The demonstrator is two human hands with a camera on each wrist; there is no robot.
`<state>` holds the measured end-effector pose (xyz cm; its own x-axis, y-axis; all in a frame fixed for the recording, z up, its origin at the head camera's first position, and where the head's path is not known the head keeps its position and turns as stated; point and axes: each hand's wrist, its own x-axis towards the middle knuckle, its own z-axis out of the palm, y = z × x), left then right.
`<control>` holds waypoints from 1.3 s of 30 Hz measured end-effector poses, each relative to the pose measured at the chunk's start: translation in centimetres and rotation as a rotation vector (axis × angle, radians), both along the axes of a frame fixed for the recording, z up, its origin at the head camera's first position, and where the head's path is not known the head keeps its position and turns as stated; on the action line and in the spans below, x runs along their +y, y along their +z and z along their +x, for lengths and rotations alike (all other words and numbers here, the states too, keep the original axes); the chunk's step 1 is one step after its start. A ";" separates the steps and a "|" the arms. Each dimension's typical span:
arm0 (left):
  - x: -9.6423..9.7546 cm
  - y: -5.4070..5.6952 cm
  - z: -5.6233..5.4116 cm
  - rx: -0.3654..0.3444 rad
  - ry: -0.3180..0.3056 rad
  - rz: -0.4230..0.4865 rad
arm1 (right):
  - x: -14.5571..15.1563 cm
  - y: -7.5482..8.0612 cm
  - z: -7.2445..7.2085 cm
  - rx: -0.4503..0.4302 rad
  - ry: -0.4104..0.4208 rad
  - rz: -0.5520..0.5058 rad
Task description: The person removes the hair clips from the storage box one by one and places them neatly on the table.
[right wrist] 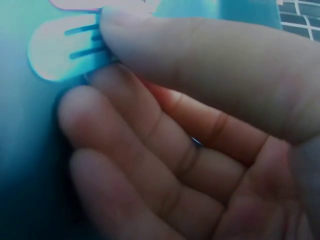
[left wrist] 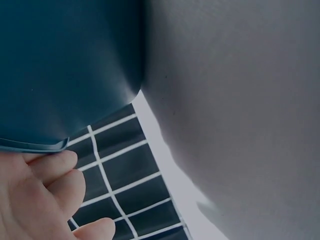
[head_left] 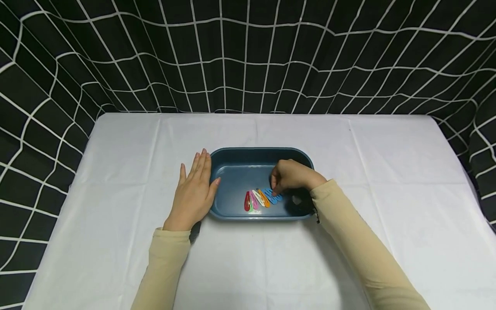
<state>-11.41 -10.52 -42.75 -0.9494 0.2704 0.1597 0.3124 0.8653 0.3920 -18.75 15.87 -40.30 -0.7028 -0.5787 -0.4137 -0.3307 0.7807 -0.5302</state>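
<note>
A blue-grey tray (head_left: 233,172) with rounded corners stands on the table. My left hand (head_left: 193,193) lies against its left rim, fingers straight and thumb over the edge; the left wrist view shows fingertips by the tray's rim (left wrist: 35,147). Inside the tray, my right hand (head_left: 292,175) pinches a blue snap hair clip (right wrist: 55,47) between thumb and fingers. Left of this hand lies a row of hair clips: red (head_left: 246,201), green (head_left: 251,208), pink (head_left: 254,200), white (head_left: 258,198) and orange (head_left: 265,199). Other blue clips (head_left: 268,196) lie under the fingertips, partly hidden.
A white cloth (head_left: 116,181) covers the table around the tray. Black walls with white netting (head_left: 248,56) rise behind the table and at both sides. The right forearm's sleeve (head_left: 360,241) passes over the tray's right front corner.
</note>
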 end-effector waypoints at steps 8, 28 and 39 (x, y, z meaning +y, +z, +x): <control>0.0 -0.1 0.0 -0.011 -0.002 0.014 | 0.2 -0.1 -0.1 -0.058 -0.007 -0.009; -0.2 -0.2 -0.1 -0.018 -0.003 0.033 | 1.3 -0.2 -0.5 -0.206 -0.140 -0.358; -0.3 -0.2 -0.1 -0.018 -0.001 0.019 | 2.1 0.1 0.0 -0.191 -0.325 -0.674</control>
